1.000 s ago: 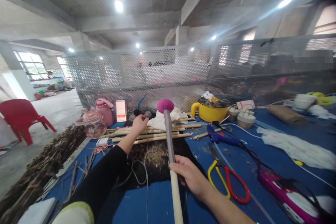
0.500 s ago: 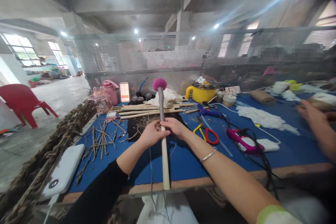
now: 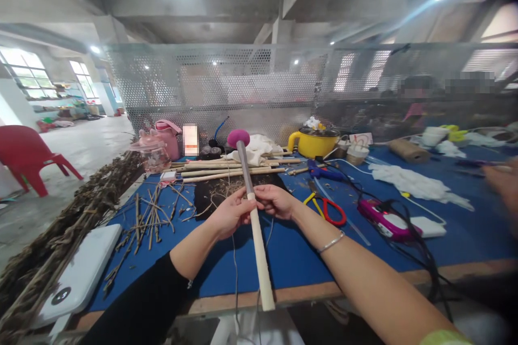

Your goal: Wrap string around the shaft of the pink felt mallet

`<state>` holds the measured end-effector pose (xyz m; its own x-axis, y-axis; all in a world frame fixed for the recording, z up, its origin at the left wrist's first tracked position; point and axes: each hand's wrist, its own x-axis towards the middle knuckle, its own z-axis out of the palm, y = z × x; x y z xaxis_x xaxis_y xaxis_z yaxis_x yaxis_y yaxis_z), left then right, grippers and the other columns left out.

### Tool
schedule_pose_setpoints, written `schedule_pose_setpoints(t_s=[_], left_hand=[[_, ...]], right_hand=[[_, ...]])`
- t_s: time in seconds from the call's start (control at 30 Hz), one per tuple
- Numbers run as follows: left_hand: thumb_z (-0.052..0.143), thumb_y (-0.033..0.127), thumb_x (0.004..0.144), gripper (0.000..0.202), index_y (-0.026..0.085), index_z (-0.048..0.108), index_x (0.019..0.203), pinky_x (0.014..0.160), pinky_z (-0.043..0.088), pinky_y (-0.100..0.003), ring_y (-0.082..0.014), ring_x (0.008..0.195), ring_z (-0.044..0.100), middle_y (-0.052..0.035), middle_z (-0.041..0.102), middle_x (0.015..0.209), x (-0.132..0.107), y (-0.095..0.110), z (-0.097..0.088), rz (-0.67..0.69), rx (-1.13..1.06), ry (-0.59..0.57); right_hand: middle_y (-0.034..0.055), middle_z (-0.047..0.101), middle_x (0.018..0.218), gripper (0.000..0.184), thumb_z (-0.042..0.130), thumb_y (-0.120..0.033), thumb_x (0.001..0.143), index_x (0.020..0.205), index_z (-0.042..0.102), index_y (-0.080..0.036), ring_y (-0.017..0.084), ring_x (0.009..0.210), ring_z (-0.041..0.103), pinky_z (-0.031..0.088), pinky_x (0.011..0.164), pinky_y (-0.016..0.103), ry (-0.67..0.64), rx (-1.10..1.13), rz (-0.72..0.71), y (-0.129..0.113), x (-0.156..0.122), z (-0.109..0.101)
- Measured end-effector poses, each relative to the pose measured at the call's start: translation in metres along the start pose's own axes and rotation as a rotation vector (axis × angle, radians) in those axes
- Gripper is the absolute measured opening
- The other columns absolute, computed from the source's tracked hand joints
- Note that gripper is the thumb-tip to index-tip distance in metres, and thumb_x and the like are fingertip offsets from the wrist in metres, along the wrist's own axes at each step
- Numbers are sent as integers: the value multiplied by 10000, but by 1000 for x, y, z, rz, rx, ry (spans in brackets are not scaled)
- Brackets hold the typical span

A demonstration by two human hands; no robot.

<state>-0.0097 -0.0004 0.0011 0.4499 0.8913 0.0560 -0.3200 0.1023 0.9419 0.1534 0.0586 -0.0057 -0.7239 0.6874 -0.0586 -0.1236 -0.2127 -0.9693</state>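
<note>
A pale wooden stick point(image 3: 261, 261) slants up from the table's front edge. Its upper length is wrapped in grey cord point(image 3: 244, 168), and a round purple head point(image 3: 238, 138) caps the far end. My left hand point(image 3: 230, 214) is closed round the stick just below the wrapping, thumb on top. Fingers pinched together, my right hand point(image 3: 275, 202) meets the stick from the right where the wrapping ends. A loose strand of grey cord hangs below each hand; the exact pinch is partly hidden by the fingers.
Thin twigs point(image 3: 151, 218) and a white power bank point(image 3: 81, 275) lie left. Behind are wooden sticks point(image 3: 232, 173), a white cloth point(image 3: 259, 146) and a yellow pot point(image 3: 314, 143). Red-yellow scissors point(image 3: 334, 212), a glue gun point(image 3: 324, 169) and a co-worker's hand point(image 3: 504, 183) are right.
The stick has tilted, its purple head shifting left and down and its lower end right. My right hand has turned and drawn slightly to the right. The co-worker's hand has moved.
</note>
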Motion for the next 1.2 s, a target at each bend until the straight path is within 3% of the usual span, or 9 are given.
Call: schedule_pose_setpoints(t_s=[0.23, 0.37, 0.47, 0.57, 0.7, 0.8, 0.97, 1.1, 1.2], left_hand=[[689, 285, 687, 546, 242, 479, 1190, 513, 360, -175, -57, 559, 492, -38, 631, 824, -6, 0, 1, -40, -18, -57], [721, 288, 646, 694, 239, 400, 1260, 552, 427, -211, -98, 608, 547, 8, 582, 695, -7, 3, 2, -41, 120, 72], [707, 249, 655, 588, 182, 440, 1175, 604, 470, -252, -116, 627, 584, 0, 579, 688, -8, 4, 9, -59, 115, 130], [622, 246, 722, 455, 215, 434, 1135, 588, 485, -269, -137, 654, 615, -48, 603, 828, -9, 1, 25, -123, 12, 172], [532, 349, 783, 520, 344, 306, 1251, 394, 380, -184, -48, 374, 413, 77, 424, 594, -12, -11, 47, -121, 58, 429], [565, 359, 757, 627, 353, 258, 1304, 332, 245, -137, -36, 331, 312, 106, 305, 518, -12, -13, 50, -48, 145, 515], [499, 279, 760, 708, 378, 142, 1362, 325, 176, -117, -23, 310, 238, 116, 292, 493, -14, -2, 42, -5, -5, 340], [464, 252, 761, 739, 402, 72, 1369, 316, 183, -107, -24, 302, 214, 123, 312, 486, -21, 3, 42, 2, -7, 206], [482, 300, 779, 706, 388, 89, 1359, 297, 205, -109, -19, 307, 252, 104, 414, 556, -23, 2, 47, 48, 41, 219]], right_hand=[[-97, 364, 408, 243, 623, -316, 725, 850, 519, -136, 7, 318, 132, 67, 314, 139, 5, 79, 1, -4, -7, 12], [-103, 339, 413, 268, 665, -288, 679, 854, 556, -116, 7, 320, 161, 84, 306, 149, 120, 65, -98, -7, -11, 19], [-94, 366, 409, 250, 673, -295, 665, 801, 562, -117, 12, 313, 199, 103, 298, 151, 179, 40, -109, -6, -10, 22], [-53, 467, 457, 237, 669, -306, 668, 743, 552, -115, 23, 322, 292, 160, 302, 153, 165, 32, -117, -2, -5, 25], [-17, 531, 521, 244, 679, -308, 661, 717, 556, -104, 39, 370, 404, 244, 333, 155, 181, 17, -112, 4, 2, 33], [-22, 515, 535, 249, 680, -312, 669, 734, 557, -105, 32, 400, 407, 256, 349, 142, 203, 48, -136, 1, 3, 39], [-118, 274, 436, 252, 652, -326, 722, 832, 522, -140, 2, 342, 107, 56, 322, 131, 69, 141, -92, -8, -5, 34], [-126, 254, 427, 274, 689, -314, 686, 766, 486, -148, 4, 348, 105, 66, 320, 128, -2, 192, -70, -11, -13, 29], [-115, 305, 411, 268, 674, -331, 698, 795, 521, -135, 6, 323, 153, 82, 310, 136, 54, 139, -117, -9, -12, 29]])
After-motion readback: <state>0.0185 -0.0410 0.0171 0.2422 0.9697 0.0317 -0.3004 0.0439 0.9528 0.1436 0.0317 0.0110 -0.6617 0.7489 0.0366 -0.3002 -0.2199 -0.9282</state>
